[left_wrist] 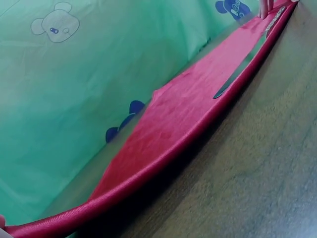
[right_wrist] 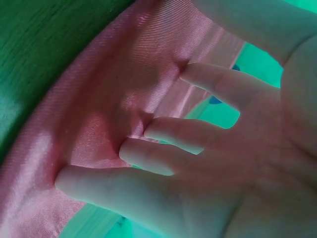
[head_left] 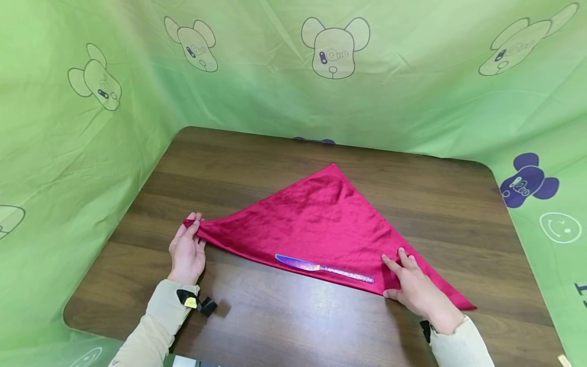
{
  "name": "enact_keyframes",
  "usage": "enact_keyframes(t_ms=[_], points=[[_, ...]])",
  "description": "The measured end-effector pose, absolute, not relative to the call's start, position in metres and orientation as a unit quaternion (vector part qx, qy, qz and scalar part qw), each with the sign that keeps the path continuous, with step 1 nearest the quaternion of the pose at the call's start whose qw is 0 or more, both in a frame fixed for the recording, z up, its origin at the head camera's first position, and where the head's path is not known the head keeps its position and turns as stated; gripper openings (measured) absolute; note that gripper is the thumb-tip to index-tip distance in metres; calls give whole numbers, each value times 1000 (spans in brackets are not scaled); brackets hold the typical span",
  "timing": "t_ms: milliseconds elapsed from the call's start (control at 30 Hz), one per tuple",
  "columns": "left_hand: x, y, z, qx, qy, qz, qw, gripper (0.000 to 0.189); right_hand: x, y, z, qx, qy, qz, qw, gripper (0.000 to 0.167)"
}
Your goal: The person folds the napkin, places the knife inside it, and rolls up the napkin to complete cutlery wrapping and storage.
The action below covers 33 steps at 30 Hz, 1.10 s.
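A crimson satin napkin [head_left: 302, 219], folded into a triangle, spreads over the table with its point toward the far side. My left hand [head_left: 187, 255] pinches the napkin's left corner, and in the left wrist view the edge near that corner rises off the wood. A shiny purple-blue table knife [head_left: 325, 268] lies on the napkin along the near edge, blade to the left; the left wrist view shows the knife [left_wrist: 242, 67] too. My right hand [head_left: 419, 288] rests spread on the napkin's right part, fingertips pressing the cloth [right_wrist: 99, 129] in the right wrist view.
The brown wooden table [head_left: 257, 316] has rounded corners. Green curtains [head_left: 257, 92] printed with bear faces hang around its far and side edges. A black strap piece [head_left: 208, 307] juts from the left wrist.
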<state>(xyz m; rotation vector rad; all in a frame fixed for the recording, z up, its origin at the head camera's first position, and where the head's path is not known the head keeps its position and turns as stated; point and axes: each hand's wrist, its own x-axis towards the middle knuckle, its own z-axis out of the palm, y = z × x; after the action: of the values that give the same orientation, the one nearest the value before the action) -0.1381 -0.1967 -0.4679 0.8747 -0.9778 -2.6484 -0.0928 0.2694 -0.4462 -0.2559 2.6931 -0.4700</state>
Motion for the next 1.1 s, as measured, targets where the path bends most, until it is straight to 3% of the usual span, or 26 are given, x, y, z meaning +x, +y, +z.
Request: enact_keyframes(t_ms=[433, 900, 1100], points=[[-143, -188, -460, 250, -338, -903, 92, 59, -93, 269, -446, -92, 963, -162, 197, 82], [-149, -168, -450, 188, -336, -909, 162, 41, -91, 269, -446, -92, 963, -163, 193, 81], [-151, -159, -443, 174, -348, -907, 159, 36, -90, 268, -445, -90, 963, -166, 194, 80]])
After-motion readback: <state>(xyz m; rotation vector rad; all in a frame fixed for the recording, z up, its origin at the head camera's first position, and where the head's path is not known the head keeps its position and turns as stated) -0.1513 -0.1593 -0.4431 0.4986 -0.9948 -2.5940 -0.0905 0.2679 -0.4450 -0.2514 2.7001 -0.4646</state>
